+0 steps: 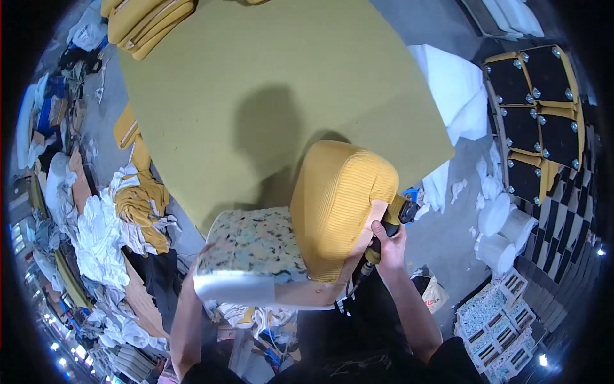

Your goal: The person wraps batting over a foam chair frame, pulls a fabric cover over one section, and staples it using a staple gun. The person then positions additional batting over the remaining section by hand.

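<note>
A seat-like piece stands at the near edge of the table. One part is a speckled foam block (256,240) with white padding (233,288) along its near side. Beside it rises a rounded part in ribbed yellow corduroy (342,205), with a pale bare strip on its near right. My left hand (194,272) is against the left end of the foam block, its fingers partly hidden. In my right hand (391,246) is a black and yellow staple gun (398,214), held against the right side of the yellow part, with a hose below it.
The olive table (345,70) bears folded yellow covers (150,22) at its far left corner. White sheeting (451,89) lies on the right. Farther right are black-bottomed yellow pieces (537,115) with metal fittings. Heaped white and yellow fabric (141,205) lies on the left.
</note>
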Available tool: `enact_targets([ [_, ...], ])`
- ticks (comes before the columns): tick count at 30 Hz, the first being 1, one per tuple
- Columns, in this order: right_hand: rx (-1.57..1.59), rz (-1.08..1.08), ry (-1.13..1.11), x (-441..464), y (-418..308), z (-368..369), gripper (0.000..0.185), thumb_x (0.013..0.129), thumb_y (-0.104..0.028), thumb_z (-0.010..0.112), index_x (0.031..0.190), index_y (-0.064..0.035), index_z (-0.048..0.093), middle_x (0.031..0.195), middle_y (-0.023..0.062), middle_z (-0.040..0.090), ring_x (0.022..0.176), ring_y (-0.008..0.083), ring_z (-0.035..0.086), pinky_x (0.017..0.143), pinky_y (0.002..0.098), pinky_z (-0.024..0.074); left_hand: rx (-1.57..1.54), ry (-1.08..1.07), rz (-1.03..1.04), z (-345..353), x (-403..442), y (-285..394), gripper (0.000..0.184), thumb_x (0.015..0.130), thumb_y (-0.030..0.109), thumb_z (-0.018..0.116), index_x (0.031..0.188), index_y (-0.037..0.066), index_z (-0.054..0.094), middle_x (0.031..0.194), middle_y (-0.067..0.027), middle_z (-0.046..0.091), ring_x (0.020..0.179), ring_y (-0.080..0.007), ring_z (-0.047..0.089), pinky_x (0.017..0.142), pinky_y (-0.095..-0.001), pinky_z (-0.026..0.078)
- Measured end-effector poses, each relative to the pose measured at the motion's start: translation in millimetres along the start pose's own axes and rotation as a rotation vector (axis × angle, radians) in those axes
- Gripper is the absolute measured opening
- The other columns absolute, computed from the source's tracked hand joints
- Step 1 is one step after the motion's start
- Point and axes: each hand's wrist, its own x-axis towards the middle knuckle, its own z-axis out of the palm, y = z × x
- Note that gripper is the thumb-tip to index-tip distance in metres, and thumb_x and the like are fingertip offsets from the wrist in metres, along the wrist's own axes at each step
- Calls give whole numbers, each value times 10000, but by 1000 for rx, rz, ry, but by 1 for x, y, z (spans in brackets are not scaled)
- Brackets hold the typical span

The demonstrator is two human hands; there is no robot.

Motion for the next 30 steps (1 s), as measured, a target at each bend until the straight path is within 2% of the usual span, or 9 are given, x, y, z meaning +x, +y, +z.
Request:
enact_targets([
  [4, -74, -34, -36, 15, -21, -21, 400, 947, -101, 777, 1273, -96, 545, 996, -10, 647, 789, 68, 614, 656, 251, 520, -353, 6, -171, 169, -74, -16, 655, 1063, 446, 513, 1572, 49, 401, 1540, -178, 516, 1350, -365, 569, 1116, -525, 492],
  [10, -515, -93, -440, 104, -82, -3, 565, 951, -258, 797, 1392, -53, 510, 1040, 56, 717, 820, 94, 688, 649, 254, 534, -466, 111, 150, 237, -151, -125, 668, 1080, 469, 436, 1601, 59, 355, 1580, -171, 478, 1397, -399, 519, 1137, -573, 456],
  [13, -1145, -584, -441, 168, -103, -25, 904, 918, -172, 741, 1662, -143, 229, 1137, 187, 748, 1008, 341, 759, 952, 473, 571, -266, 319, 298, 317, -120, -162, 686, 1072, 496, 460, 1586, 47, 391, 1582, -148, 486, 1416, -370, 493, 1187, -549, 394],
  [17, -1478, -341, -461, 252, -140, -80, 922, 916, -137, 707, 1675, -196, 187, 1236, 238, 700, 1170, 404, 689, 1012, 516, 544, -476, 763, 214, 363, 4, -227, 688, 1054, 531, 515, 1557, 68, 443, 1565, -159, 489, 1395, -370, 502, 1190, -535, 388],
  [21, -1903, -504, -439, 381, -105, -154, 1036, 874, 5, 652, 1698, -256, 83, 1517, 340, 455, 1388, 461, 508, 1153, 503, 433, -151, 333, 505, 356, 4, -237, 886, 1012, 700, 485, 1636, 96, 310, 1620, -161, 422, 1463, -382, 432, 1226, -562, 337],
  [24, -1886, -716, -459, 420, -94, -176, 931, 889, 41, 595, 1683, -247, 203, 1412, 263, 529, 1316, 439, 553, 1129, 463, 460, -464, 552, 317, 367, 3, -224, 855, 1050, 552, 469, 1639, -14, 217, 1589, -229, 397, 1441, -385, 431, 1232, -544, 324],
  [26, -1662, -1297, -163, 432, -63, -195, 705, 893, -27, 648, 1561, -163, 467, 1249, 179, 579, 1169, 380, 612, 1035, 445, 521, 123, 625, 409, 346, -5, -240, 954, 1022, 613, 521, 1649, -11, 166, 1621, -223, 358, 1450, -389, 413, 1237, -536, 311],
  [29, -1402, -881, -140, 390, -27, -207, 572, 875, -103, 719, 1427, -97, 570, 1193, 158, 593, 1117, 360, 620, 978, 458, 545, 109, 696, 399, 324, -7, -248, 1009, 998, 662, 557, 1664, 33, 135, 1638, -181, 353, 1435, -392, 429, 1218, -539, 340],
  [30, -1397, -878, -147, 376, -12, -214, 572, 875, -103, 719, 1427, -97, 570, 1193, 158, 593, 1117, 360, 620, 978, 458, 545, -377, 746, 282, 372, 1, -222, 947, 1016, 660, 532, 1662, 63, 181, 1630, -175, 374, 1433, -393, 440, 1210, -555, 350],
])
